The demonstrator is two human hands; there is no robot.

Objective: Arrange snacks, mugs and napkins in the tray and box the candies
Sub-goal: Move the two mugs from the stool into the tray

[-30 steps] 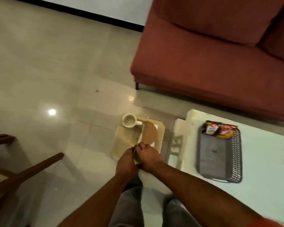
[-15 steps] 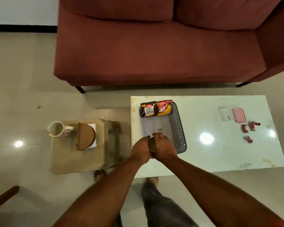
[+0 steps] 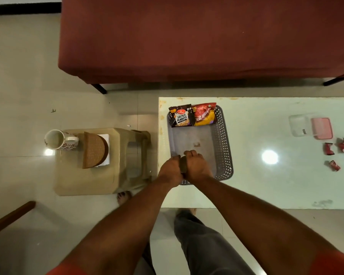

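Both my hands are clasped around a small brownish object [image 3: 183, 166], mostly hidden between them, over the near left corner of the grey perforated tray [image 3: 225, 147]. My left hand [image 3: 170, 171] is on its left side and my right hand [image 3: 197, 165] on its right. At the tray's far end lie a salted peanuts pack [image 3: 180, 116] and a red and yellow snack pack [image 3: 204, 115]. A white floral mug [image 3: 55, 139] and white napkins [image 3: 106, 136] under a brown half-round piece [image 3: 94, 150] sit on the stool. Red candies [image 3: 329, 148] lie near a clear box [image 3: 298, 126] and its pink lid [image 3: 322, 128].
The tray stands at the left end of a white glossy table [image 3: 266, 185]. A beige plastic stool [image 3: 83, 181] is just left of the table. A red sofa [image 3: 187, 36] fills the far side. A wooden chair arm [image 3: 10, 217] shows at the lower left.
My view and both hands have swung right from the stool to the table. The clasped hands, with the object between them, now sit lower over the tray's near corner.
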